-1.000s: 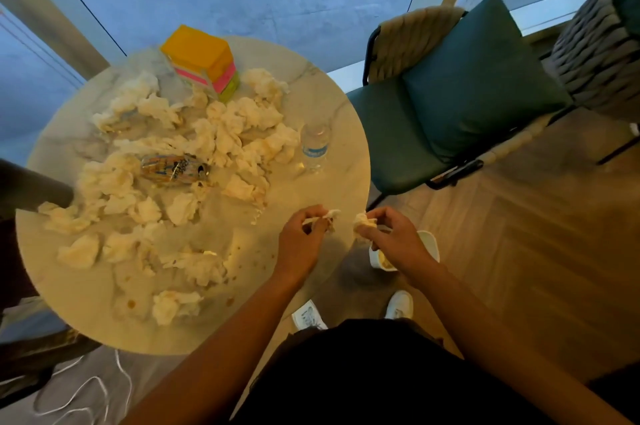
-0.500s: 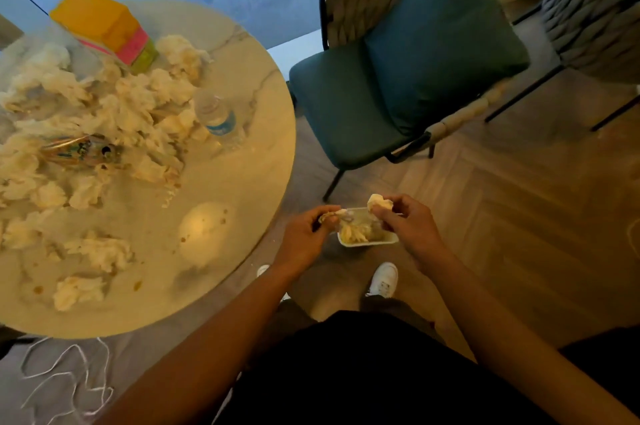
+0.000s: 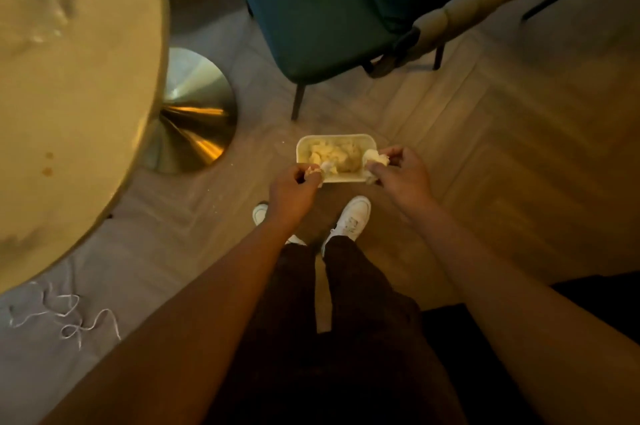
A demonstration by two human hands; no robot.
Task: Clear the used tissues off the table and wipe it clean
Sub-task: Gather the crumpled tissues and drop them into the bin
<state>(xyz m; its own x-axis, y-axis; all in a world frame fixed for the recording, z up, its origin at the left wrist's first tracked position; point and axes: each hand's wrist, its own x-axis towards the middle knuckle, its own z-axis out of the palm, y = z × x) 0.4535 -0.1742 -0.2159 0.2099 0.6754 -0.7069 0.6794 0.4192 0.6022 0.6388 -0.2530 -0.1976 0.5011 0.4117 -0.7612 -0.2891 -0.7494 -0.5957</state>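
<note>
A small white bin point(image 3: 335, 139) stands on the floor in front of my feet, with crumpled tissues inside. My left hand point(image 3: 292, 190) pinches a crumpled tissue point(image 3: 325, 168) over the bin's near left corner. My right hand point(image 3: 401, 171) pinches another crumpled tissue point(image 3: 375, 158) over its right edge. The round marble table point(image 3: 76, 105) fills the left side; a blurred heap of tissues point(image 3: 31, 5) lies at its far end and small brown stains point(image 3: 48, 163) mark its near part.
The table's gold cone base point(image 3: 197, 112) stands left of the bin. A teal cushioned chair point(image 3: 311, 8) is just beyond the bin. A white cord point(image 3: 65, 317) lies on the grey rug at lower left. My white shoes point(image 3: 349, 223) are behind the bin.
My view has swung down and right from the table to the floor. Both hands have moved with their tissues from the table's edge to over the bin.
</note>
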